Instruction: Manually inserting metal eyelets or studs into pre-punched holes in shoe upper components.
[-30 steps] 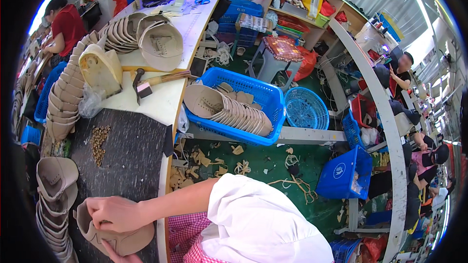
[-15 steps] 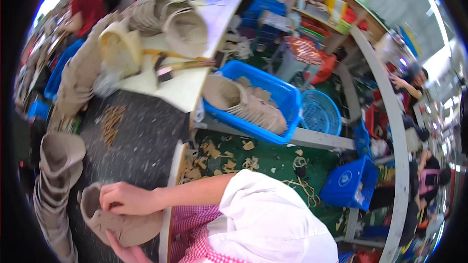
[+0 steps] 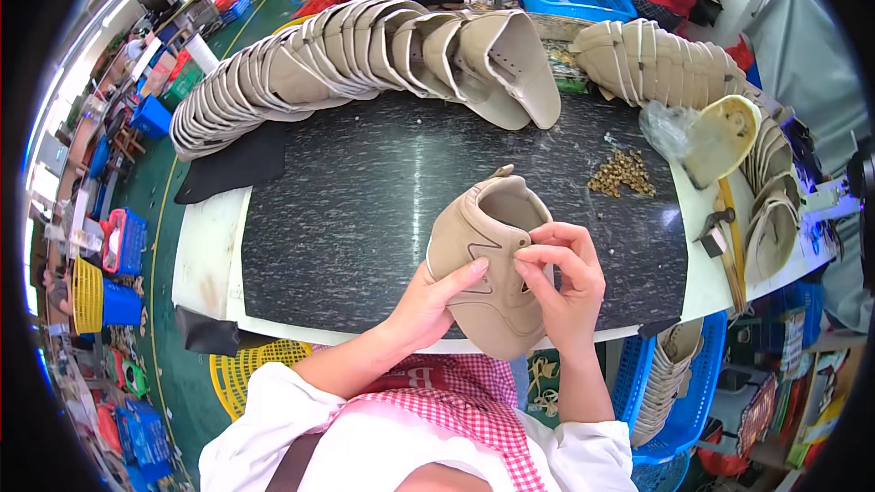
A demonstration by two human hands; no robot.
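A beige shoe upper (image 3: 466, 264) is held over the near edge of the black work mat (image 3: 365, 219), its opening facing up and away from me. My left hand (image 3: 427, 302) grips its left side, thumb pressed on the outer face and fingers out of sight underneath. At the row of eyelet holes on the right, my right hand (image 3: 567, 278) closes thumb and forefinger in a pinch. Whatever tiny thing those fingertips hold is too small to make out. A loose pile of small brass-coloured pieces (image 3: 622, 173) lies on the mat, beyond my right hand.
A long row of nested beige uppers (image 3: 301, 59) curves along the mat's far edge; another row (image 3: 656, 59) stands far right. A hammer (image 3: 718, 232) lies near a cream shoe-shaped form (image 3: 722, 141). Below the table's right edge, a blue basket (image 3: 697, 392) holds more uppers.
The view has swung from the right side round to face the table. Both hands stay on the upper; my right hand now pinches at the eyelet row.
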